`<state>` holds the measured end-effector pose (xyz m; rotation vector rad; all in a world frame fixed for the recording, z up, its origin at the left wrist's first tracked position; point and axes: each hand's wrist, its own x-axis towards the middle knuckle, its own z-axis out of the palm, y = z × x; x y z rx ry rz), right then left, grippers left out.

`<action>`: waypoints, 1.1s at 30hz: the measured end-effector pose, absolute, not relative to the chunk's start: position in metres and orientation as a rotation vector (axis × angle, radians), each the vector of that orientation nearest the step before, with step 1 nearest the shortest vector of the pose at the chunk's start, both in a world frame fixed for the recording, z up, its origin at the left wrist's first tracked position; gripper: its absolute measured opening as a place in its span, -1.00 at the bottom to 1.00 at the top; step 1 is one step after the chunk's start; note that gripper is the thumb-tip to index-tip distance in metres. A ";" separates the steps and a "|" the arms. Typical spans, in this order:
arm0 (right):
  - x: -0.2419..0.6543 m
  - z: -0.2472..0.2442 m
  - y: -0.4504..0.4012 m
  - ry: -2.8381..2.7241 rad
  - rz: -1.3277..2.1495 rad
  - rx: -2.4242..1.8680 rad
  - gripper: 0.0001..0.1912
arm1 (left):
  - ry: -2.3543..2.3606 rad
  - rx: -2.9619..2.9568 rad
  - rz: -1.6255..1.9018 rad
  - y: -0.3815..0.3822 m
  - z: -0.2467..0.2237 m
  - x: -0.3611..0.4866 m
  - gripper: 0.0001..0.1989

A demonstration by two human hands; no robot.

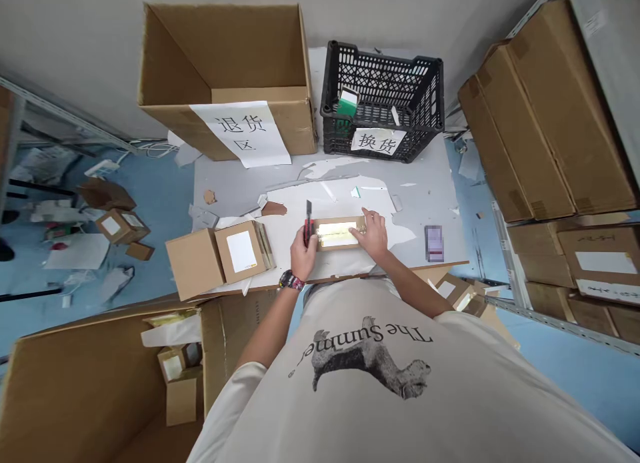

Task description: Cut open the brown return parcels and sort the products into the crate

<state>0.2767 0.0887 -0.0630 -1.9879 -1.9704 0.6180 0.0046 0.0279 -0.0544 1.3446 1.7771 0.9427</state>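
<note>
A small cardboard box (325,243) with a strip of shiny tape along its top lies in front of me on the table. At its left end is my left hand (303,255), closed around a red and black box cutter (309,228) whose blade points away from me. My left thumb is near the box's left edge. My right hand (374,236) grips the right end of the box, thumb on the top and fingers at the far edge. The undersides of both hands are hidden.
Behind the table's work area stand a large open carton (260,56) and a black plastic crate (383,109). Several small boxes (195,263) sit at the left, a phone (435,243) at the right. Paper scraps (327,191) lie about. A big open carton (60,389) stands below left.
</note>
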 end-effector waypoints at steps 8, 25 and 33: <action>0.233 -0.048 0.058 -1.791 1.022 -1.693 -0.61 | 1.564 1.522 0.990 0.031 -0.064 0.073 -0.43; 0.255 -0.024 0.088 -1.726 1.227 -1.736 -0.55 | 1.436 1.790 0.790 0.041 -0.106 -0.021 -0.13; 0.262 0.029 0.105 -2.860 0.772 -1.741 -0.57 | 1.445 1.549 0.845 0.055 -0.120 -0.016 0.14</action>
